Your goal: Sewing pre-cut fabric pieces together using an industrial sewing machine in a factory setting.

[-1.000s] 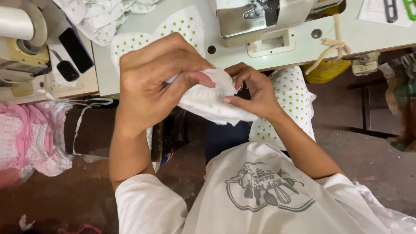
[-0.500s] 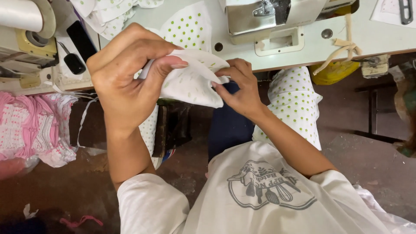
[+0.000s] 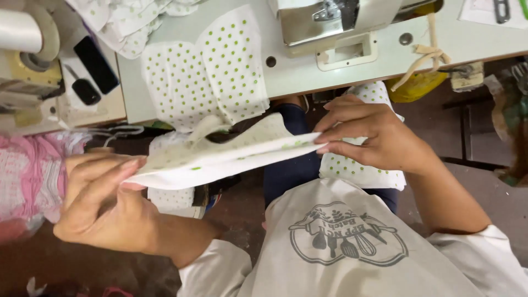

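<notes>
Fabric [image 3: 220, 157], white with green dots, is held stretched flat between the left hand [image 3: 104, 203] and right hand [image 3: 374, 135], each grip pinched on an end, below the table [image 3: 308, 71] edge, unsewn, the sewing machine [image 3: 335, 19] beyond.

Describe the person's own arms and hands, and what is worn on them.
Both arms are bare from the hands up past the elbows. The left hand and right hand wear no gloves, and no rings, bracelet or watch show. Fingernails look short and unpainted. Short white sleeves of a T-shirt with a grey round printed emblem on the chest cover the upper arms.
</notes>
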